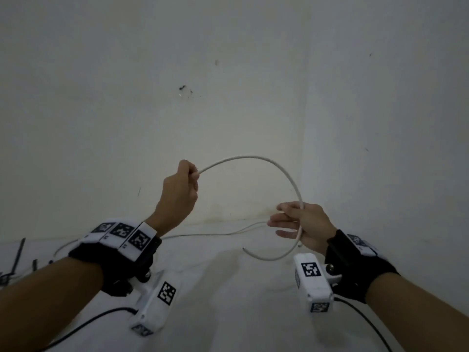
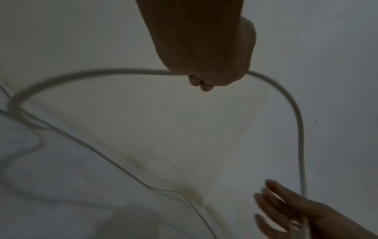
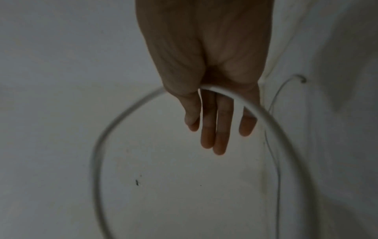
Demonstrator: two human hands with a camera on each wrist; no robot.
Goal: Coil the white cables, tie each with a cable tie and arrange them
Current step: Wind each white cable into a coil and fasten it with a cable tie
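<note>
A white cable (image 1: pixel 248 157) arches in the air between my two hands. My left hand (image 1: pixel 184 182) is raised and grips one part of it in a fist; the left wrist view shows the cable (image 2: pixel 102 72) running out both sides of that fist (image 2: pixel 204 64). Lower and to the right, my right hand (image 1: pixel 297 221) holds the cable's other part under the thumb, fingers stretched out to the left. The cable (image 3: pixel 266 122) crosses the base of those fingers (image 3: pixel 214 129). Its free end (image 1: pixel 244 249) curls just above the white table (image 1: pixel 228 301). Black cable ties (image 1: pixel 19 254) lie at the far left.
A thinner white cable (image 1: pixel 215 234) lies on the table below my hands, along the wall (image 1: pixel 228 72) behind, and more cable loops lie at the left (image 2: pixel 40 142). Black leads (image 1: pixel 88 323) run from the wrist cameras across the near table.
</note>
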